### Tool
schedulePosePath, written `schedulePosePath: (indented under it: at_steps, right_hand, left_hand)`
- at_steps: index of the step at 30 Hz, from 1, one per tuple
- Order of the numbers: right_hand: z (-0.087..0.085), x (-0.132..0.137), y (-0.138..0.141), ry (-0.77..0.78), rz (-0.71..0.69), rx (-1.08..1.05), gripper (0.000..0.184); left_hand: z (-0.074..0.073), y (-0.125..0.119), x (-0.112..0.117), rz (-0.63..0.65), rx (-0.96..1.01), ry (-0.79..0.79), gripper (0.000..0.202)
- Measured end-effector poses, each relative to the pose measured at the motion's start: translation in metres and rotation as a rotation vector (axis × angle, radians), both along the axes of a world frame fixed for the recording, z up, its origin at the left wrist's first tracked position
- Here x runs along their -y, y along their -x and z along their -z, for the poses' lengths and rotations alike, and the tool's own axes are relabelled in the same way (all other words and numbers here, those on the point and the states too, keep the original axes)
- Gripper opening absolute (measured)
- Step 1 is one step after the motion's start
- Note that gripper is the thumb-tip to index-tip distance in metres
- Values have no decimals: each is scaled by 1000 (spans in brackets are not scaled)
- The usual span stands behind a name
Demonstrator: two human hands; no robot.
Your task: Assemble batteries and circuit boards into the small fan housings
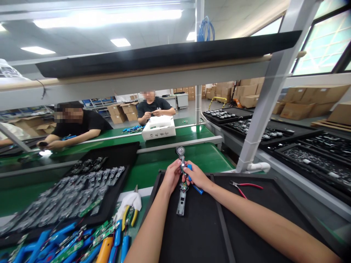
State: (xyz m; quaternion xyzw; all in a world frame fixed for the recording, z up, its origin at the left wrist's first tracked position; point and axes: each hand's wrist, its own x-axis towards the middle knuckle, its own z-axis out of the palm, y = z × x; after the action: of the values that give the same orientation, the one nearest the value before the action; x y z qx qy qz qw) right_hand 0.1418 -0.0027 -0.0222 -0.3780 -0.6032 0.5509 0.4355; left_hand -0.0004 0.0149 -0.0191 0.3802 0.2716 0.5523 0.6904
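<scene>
Over a black tray, my left hand is closed round a grey handheld device housing with a round head, which points away from me. My right hand meets it there, fingers closed on a blue cylindrical battery that lies along the palm. Just below the fingers shows a long grey shell with a small green circuit board at its upper end. Whether this shell joins the held housing is hidden by my fingers. Red-handled pliers lie to the right on the tray.
At left, a black tray carries rows of grey shells. Blue batteries with circuit boards and yellow-handled pliers are nearer me. Two people sit across the green bench by a white box. A metal post rises at right.
</scene>
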Motion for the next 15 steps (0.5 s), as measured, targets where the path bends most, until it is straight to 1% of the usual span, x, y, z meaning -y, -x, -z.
schedulePosePath:
  at_steps: [8,15]
  right_hand:
    - [-1,1,0,12,0,4,23]
    - [0,0,1,14,13,3,23]
  left_hand:
    - [0,0,0,4,-1,2,40]
    - [0,0,0,-2,-1,8,36]
